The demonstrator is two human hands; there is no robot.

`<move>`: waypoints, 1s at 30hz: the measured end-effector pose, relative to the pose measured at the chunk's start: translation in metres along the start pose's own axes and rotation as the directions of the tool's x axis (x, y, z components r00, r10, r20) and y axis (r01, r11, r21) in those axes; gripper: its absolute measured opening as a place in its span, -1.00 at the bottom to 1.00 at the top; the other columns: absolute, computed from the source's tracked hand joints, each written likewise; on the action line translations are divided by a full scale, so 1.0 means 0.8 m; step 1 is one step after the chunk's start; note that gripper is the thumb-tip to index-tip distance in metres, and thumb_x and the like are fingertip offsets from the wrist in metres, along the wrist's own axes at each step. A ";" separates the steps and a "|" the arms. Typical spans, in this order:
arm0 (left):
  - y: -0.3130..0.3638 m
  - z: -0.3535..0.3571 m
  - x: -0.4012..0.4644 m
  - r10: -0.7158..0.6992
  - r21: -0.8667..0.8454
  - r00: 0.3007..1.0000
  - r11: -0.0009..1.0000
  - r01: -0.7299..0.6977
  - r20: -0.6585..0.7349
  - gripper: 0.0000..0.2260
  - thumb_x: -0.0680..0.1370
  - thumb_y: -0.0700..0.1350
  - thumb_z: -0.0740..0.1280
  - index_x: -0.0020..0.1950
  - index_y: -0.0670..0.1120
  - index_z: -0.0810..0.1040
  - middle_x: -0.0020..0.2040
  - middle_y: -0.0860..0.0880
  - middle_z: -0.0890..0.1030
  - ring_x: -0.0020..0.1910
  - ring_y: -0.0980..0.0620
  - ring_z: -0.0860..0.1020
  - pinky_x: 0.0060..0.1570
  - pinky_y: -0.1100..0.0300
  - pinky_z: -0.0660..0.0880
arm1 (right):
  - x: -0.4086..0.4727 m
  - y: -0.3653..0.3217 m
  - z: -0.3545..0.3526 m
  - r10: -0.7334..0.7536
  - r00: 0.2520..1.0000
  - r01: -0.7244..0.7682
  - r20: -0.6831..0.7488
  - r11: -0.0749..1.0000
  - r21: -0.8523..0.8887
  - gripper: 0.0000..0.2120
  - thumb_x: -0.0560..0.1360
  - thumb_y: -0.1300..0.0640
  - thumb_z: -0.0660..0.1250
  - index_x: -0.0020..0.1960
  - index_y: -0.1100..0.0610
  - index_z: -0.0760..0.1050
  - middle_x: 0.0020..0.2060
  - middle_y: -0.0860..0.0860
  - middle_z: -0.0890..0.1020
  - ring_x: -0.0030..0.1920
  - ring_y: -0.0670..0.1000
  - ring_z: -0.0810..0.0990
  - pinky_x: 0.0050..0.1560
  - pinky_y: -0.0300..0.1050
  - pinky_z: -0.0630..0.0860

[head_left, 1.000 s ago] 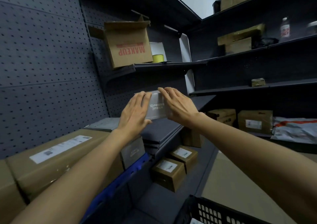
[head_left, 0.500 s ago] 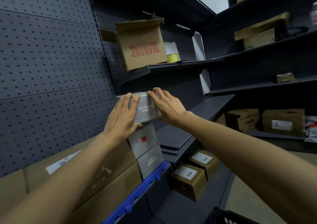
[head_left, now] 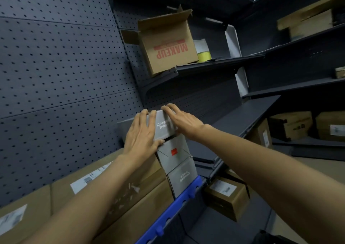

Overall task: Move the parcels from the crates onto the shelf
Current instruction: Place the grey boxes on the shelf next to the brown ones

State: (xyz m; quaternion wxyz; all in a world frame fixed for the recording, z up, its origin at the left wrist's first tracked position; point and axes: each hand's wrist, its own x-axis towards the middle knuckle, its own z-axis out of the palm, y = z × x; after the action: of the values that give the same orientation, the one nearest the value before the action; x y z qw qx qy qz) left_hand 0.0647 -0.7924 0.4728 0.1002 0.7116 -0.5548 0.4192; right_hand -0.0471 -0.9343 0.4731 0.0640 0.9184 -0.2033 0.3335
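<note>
Since a moment ago both my hands have carried the grey parcel (head_left: pixel 164 128) leftward, off the bare stretch of shelf, and now it sits on top of a stack of two other grey boxes — the middle grey box (head_left: pixel 172 153) with a small red mark on its face, and the bottom grey box (head_left: pixel 183 180) under that. My left hand (head_left: pixel 142 138) lies flat against the parcel's near left face, fingers straight and reaching up over its top edge, thumb stretched along the bottom edge where it meets the box below. My right hand (head_left: pixel 182 119) lies over the parcel's upper right corner, fingers extended and close together, pressing rather than curling round it. White printed text shows on the parcel's face between my two hands.

The stack stands at the front of the shelf (head_left: pixel 248 118), just behind a blue front rail (head_left: pixel 173 212), with large brown cartons (head_left: pixel 130 193) bearing white labels right beside it on the left. Behind everything runs a dark pegboard wall (head_left: pixel 61 79). On the shelf above sits an open carton printed MAKEUP (head_left: pixel 169 47) — upside down — with a yellow roll (head_left: pixel 204 56) next to it. Lower down to the right are small brown boxes (head_left: pixel 226 195) with labels, and more brown cartons rest on the far shelves at the right.
</note>
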 end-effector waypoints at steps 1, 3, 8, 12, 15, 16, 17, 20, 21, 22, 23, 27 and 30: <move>0.000 0.002 -0.001 -0.001 0.002 1.000 1.000 0.001 0.011 -0.15 0.43 0.22 0.41 0.53 -0.10 0.07 0.45 -0.17 0.16 0.43 -0.15 0.19 0.31 0.02 0.36 | -0.001 0.001 0.001 0.000 1.000 0.000 0.003 1.000 -0.007 -0.12 0.37 0.35 0.46 0.51 0.12 0.04 0.48 0.12 0.10 0.23 0.26 0.48 0.00 0.16 0.55; 0.000 0.006 -0.005 -0.007 0.002 1.000 1.000 0.007 0.027 -0.15 0.44 0.22 0.40 0.54 -0.10 0.06 0.46 -0.17 0.15 0.44 -0.16 0.17 0.33 0.01 0.36 | -0.005 0.003 0.004 -0.004 1.000 0.004 0.008 1.000 -0.018 -0.14 0.38 0.39 0.43 0.51 0.12 0.04 0.48 0.12 0.10 0.22 0.26 0.47 -0.02 0.14 0.56; 0.001 0.007 -0.007 -0.008 -0.007 1.000 1.000 0.008 0.011 -0.17 0.44 0.21 0.41 0.53 -0.09 0.09 0.45 -0.17 0.17 0.44 -0.16 0.18 0.36 0.00 0.34 | -0.010 0.003 0.003 -0.005 1.000 0.005 0.016 1.000 -0.027 -0.06 0.32 0.44 0.44 0.53 0.11 0.00 0.50 0.12 0.07 0.27 0.26 0.43 0.03 0.14 0.55; 0.005 0.005 -0.009 -0.007 -0.017 1.000 1.000 0.006 -0.012 -0.21 0.45 0.19 0.41 0.52 -0.09 0.11 0.44 -0.16 0.20 0.42 -0.14 0.21 0.32 0.03 0.37 | -0.012 0.005 0.000 -0.021 1.000 0.022 0.023 0.999 -0.035 -0.05 0.33 0.45 0.43 0.54 0.12 0.00 0.51 0.12 0.06 0.32 0.24 0.40 0.09 0.12 0.54; 0.007 0.003 -0.011 -0.009 -0.023 1.000 1.000 0.009 -0.011 -0.22 0.46 0.17 0.41 0.52 -0.09 0.12 0.44 -0.16 0.20 0.42 -0.13 0.21 0.31 0.04 0.36 | -0.015 0.004 -0.001 -0.033 0.999 0.034 0.023 0.999 -0.042 -0.05 0.32 0.46 0.42 0.54 0.12 -0.01 0.50 0.12 0.07 0.31 0.24 0.41 0.07 0.11 0.54; 0.007 0.003 -0.012 -0.012 -0.022 1.000 1.000 0.012 -0.006 -0.21 0.45 0.17 0.42 0.52 -0.09 0.12 0.44 -0.15 0.20 0.42 -0.12 0.21 0.31 0.05 0.36 | -0.017 0.003 -0.002 -0.033 0.999 0.034 0.027 0.999 -0.041 -0.04 0.32 0.46 0.42 0.55 0.12 -0.01 0.51 0.12 0.06 0.31 0.24 0.41 0.08 0.12 0.54; 0.007 0.003 -0.012 -0.015 -0.021 1.000 1.000 0.015 -0.003 -0.20 0.44 0.18 0.42 0.52 -0.08 0.12 0.44 -0.15 0.20 0.42 -0.12 0.22 0.31 0.05 0.36 | -0.018 0.003 -0.002 -0.033 0.999 0.034 0.032 0.999 -0.042 -0.02 0.32 0.47 0.43 0.55 0.11 -0.03 0.51 0.12 0.05 0.32 0.24 0.40 0.09 0.12 0.54; 0.006 0.002 -0.014 -0.015 -0.026 1.000 1.000 0.015 0.015 -0.16 0.42 0.19 0.44 0.53 -0.08 0.10 0.44 -0.14 0.19 0.43 -0.11 0.21 0.30 0.06 0.38 | -0.021 0.006 -0.002 -0.035 0.999 0.037 0.033 0.998 -0.060 0.04 0.31 0.49 0.41 0.58 0.09 -0.10 0.54 0.10 -0.01 0.34 0.23 0.39 0.11 0.11 0.54; 0.005 0.002 -0.016 -0.010 -0.026 1.000 1.000 0.010 0.023 -0.15 0.43 0.19 0.44 0.54 -0.08 0.08 0.45 -0.14 0.18 0.43 -0.11 0.20 0.30 0.06 0.38 | -0.023 0.007 -0.002 -0.039 0.999 0.041 0.029 0.997 -0.071 0.05 0.32 0.50 0.40 0.58 0.09 -0.12 0.55 0.10 -0.03 0.35 0.23 0.39 0.11 0.09 0.54; 0.004 0.001 -0.017 -0.002 -0.026 1.000 1.000 0.003 0.029 -0.15 0.43 0.18 0.44 0.55 -0.08 0.06 0.45 -0.14 0.18 0.44 -0.11 0.19 0.31 0.06 0.37 | -0.025 0.010 -0.002 -0.043 0.999 0.045 0.027 0.996 -0.082 0.04 0.32 0.51 0.39 0.59 0.10 -0.13 0.55 0.09 -0.04 0.35 0.22 0.38 0.11 0.07 0.54; 0.004 0.000 -0.019 0.005 -0.024 0.999 1.000 -0.004 0.033 -0.14 0.44 0.18 0.43 0.55 -0.09 0.05 0.46 -0.14 0.17 0.45 -0.11 0.18 0.32 0.06 0.36 | -0.028 0.012 -0.004 -0.045 0.999 0.048 0.027 0.995 -0.089 0.03 0.33 0.53 0.36 0.59 0.11 -0.14 0.56 0.09 -0.06 0.36 0.21 0.37 0.12 0.05 0.54; 0.006 -0.005 -0.023 0.014 0.025 0.999 1.000 -0.015 0.045 -0.13 0.45 0.16 0.43 0.56 -0.12 0.02 0.47 -0.17 0.18 0.48 -0.14 0.17 0.42 0.02 0.24 | -0.047 0.028 -0.008 -0.059 0.998 0.063 0.033 0.991 -0.121 -0.09 0.37 0.50 0.32 0.58 0.15 -0.05 0.53 0.10 0.08 0.40 0.17 0.32 0.22 0.06 0.50; 0.012 -0.010 -0.024 0.012 0.074 0.997 0.997 -0.017 0.075 -0.15 0.50 0.12 0.39 0.58 -0.15 -0.05 0.55 -0.18 0.08 0.54 -0.16 0.04 0.50 0.02 0.06 | -0.069 0.043 -0.004 -0.082 0.993 0.098 0.090 0.978 -0.185 -0.26 0.43 0.46 0.29 0.53 0.17 0.11 0.45 0.14 0.27 0.37 0.16 0.35 0.23 0.06 0.48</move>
State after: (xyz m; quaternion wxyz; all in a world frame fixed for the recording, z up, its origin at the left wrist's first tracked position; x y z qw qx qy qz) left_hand 0.0521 -0.7771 0.4610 0.0497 0.7260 -0.5473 0.4135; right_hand -0.1019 -0.9465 0.4400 0.1576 0.9293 -0.1946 0.2716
